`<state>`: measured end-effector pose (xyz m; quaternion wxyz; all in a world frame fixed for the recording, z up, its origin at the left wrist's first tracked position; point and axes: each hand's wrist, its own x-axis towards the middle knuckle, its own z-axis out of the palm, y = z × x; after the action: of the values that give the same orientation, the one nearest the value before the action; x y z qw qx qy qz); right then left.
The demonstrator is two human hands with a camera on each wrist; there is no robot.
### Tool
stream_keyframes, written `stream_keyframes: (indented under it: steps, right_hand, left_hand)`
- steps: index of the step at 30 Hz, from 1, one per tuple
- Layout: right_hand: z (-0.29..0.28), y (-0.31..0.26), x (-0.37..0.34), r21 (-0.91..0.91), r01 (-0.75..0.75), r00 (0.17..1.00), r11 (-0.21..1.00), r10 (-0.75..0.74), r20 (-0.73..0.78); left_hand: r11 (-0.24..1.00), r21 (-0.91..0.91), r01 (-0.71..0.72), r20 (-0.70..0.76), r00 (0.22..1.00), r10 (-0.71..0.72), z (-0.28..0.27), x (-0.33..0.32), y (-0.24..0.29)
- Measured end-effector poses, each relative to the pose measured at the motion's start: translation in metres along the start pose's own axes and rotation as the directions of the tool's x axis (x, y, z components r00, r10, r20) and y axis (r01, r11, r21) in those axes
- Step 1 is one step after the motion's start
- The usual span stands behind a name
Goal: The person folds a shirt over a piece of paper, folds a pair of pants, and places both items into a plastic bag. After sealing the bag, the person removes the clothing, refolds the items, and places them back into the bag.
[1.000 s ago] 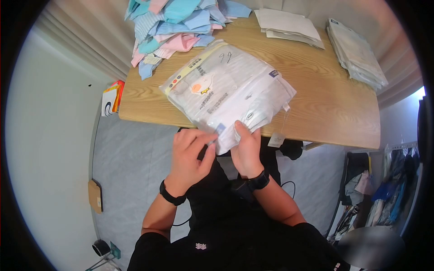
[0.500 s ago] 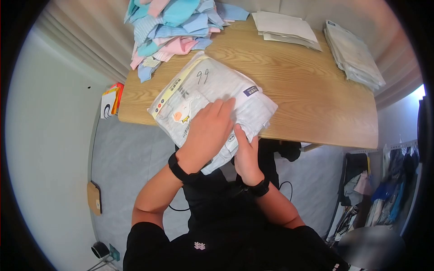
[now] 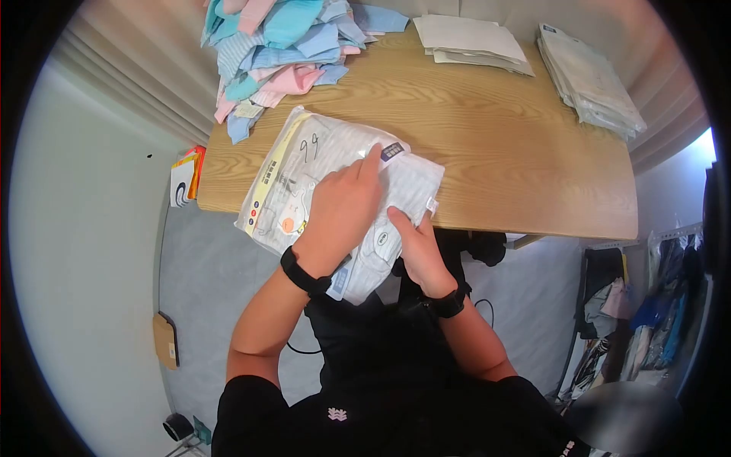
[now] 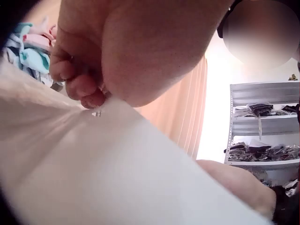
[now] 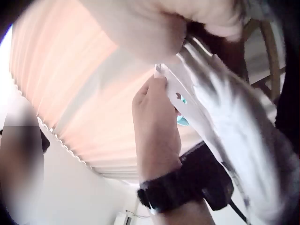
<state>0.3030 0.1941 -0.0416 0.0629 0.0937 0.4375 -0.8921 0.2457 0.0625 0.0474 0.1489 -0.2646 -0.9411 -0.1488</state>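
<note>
A flat clear plastic bag with a yellow strip, a handwritten "99" and a cartoon print lies tilted over the table's front edge. At its near right side shows a folded pale garment with a small oval label. My left hand lies across the bag, index finger reaching to a dark label; in the left wrist view its curled fingers pinch the bag's edge. My right hand grips the garment's near right side, thumb on top and its other fingers hidden underneath. A blue-grey tag shows at the near corner.
Pastel clothes are heaped at the back left of the wooden table. Stacked white sheets and a pile of bagged items stand at the back right. Clothes hang on a rack at the right.
My left hand has moved from the garment's near corner up across the bag towards the dark label. The bag and garment have turned and shifted left and nearer; the right hand keeps its grip.
</note>
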Motion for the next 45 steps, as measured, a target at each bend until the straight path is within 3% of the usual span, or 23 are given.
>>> stream_keyframes:
  steps: [4, 7, 14, 16, 18, 19, 21, 23, 24, 26, 29, 30, 33, 36, 39, 40, 43, 45]
  right_hand:
    - [-0.003, 0.005, -0.006, -0.302, 0.193, 0.981, 0.934, -0.182, 0.063]
    - [-0.005, 0.003, -0.005, -0.383, 0.331, 0.943, 0.863, -0.315, 0.105]
    - [-0.009, -0.018, -0.004, -0.411, 0.356, 0.932, 0.839, -0.288, 0.219]
    - [-0.01, -0.019, -0.003, -0.424, 0.379, 0.923, 0.823, -0.3, 0.243]
    - [-0.021, -0.018, 0.001, -0.506, 0.336, 0.94, 0.794, -0.247, 0.237]
    - [-0.023, -0.018, 0.002, -0.546, 0.313, 0.948, 0.777, -0.218, 0.232]
    - [-0.021, -0.022, 0.0, -0.447, 0.361, 0.927, 0.818, -0.266, 0.263]
    - [-0.016, -0.021, 0.0, -0.403, 0.392, 0.918, 0.827, -0.319, 0.236]
    - [-0.019, -0.02, 0.003, -0.357, 0.291, 0.955, 0.888, -0.25, 0.157]
    - [-0.025, -0.015, 0.013, -0.229, 0.09, 0.996, 0.969, -0.088, 0.019]
    - [-0.027, -0.016, 0.023, -0.148, 0.195, 0.978, 0.97, -0.203, -0.045]
    - [-0.026, -0.02, 0.025, -0.048, 0.173, 0.984, 0.984, -0.175, -0.042]
    - [-0.011, -0.036, 0.022, 0.255, 0.087, 0.996, 0.963, -0.09, -0.002]
    - [0.003, -0.026, 0.009, 0.25, -0.069, 0.996, 0.966, 0.05, 0.08]
    - [0.01, -0.022, 0.008, 0.237, -0.299, 0.954, 0.925, 0.282, 0.101]
    - [0.012, -0.023, 0.01, 0.215, -0.271, 0.962, 0.938, 0.257, 0.09]
    - [0.013, -0.011, 0.018, 0.373, -0.245, 0.97, 0.895, 0.222, 0.104]
    - [0.025, 0.0, 0.014, 0.414, -0.156, 0.986, 0.897, 0.163, 0.018]
  left_hand:
    - [1.0, -0.022, -0.006, -0.012, 1.0, 0.005, 0.0, -0.001, 0.004]
    - [0.997, -0.079, -0.012, -0.045, 0.999, 0.008, -0.003, -0.002, 0.01]
    - [0.978, -0.193, -0.079, -0.025, 0.997, 0.075, -0.019, -0.013, 0.034]
    - [0.964, -0.204, -0.171, -0.055, 0.985, 0.163, -0.016, -0.019, 0.044]
    - [0.957, -0.219, -0.191, -0.016, 0.981, 0.192, -0.013, -0.026, 0.056]
    - [0.953, -0.222, -0.206, -0.065, 0.978, 0.196, -0.01, -0.027, 0.058]
    - [0.945, -0.226, -0.239, -0.164, 0.965, 0.205, -0.005, -0.029, 0.061]
    - [0.96, -0.205, -0.192, -0.092, 0.98, 0.176, -0.008, -0.036, 0.061]
    - [0.966, -0.195, -0.172, -0.055, 0.985, 0.164, -0.011, -0.039, 0.061]
    - [0.99, -0.118, -0.072, -0.01, 0.997, 0.071, -0.021, -0.052, 0.058]
    - [0.995, 0.003, 0.1, 0.075, 0.992, -0.1, -0.031, -0.076, 0.05]
    - [0.987, 0.044, 0.155, 0.106, 0.982, -0.159, -0.032, -0.082, 0.046]
    - [0.991, 0.054, 0.125, 0.058, 0.99, -0.128, -0.013, -0.091, 0.017]
    - [0.998, -0.02, 0.065, -0.031, 0.997, -0.065, -0.005, -0.086, 0.009]
    - [0.998, -0.068, 0.0, -0.051, 0.999, -0.004, -0.002, -0.084, 0.01]
    - [0.997, -0.073, -0.019, -0.05, 0.999, 0.016, -0.001, -0.084, 0.01]
    - [0.997, -0.068, -0.048, -0.034, 0.998, 0.046, -0.006, -0.086, 0.012]
    - [0.996, -0.039, -0.084, -0.032, 0.996, 0.082, -0.01, -0.087, 0.015]
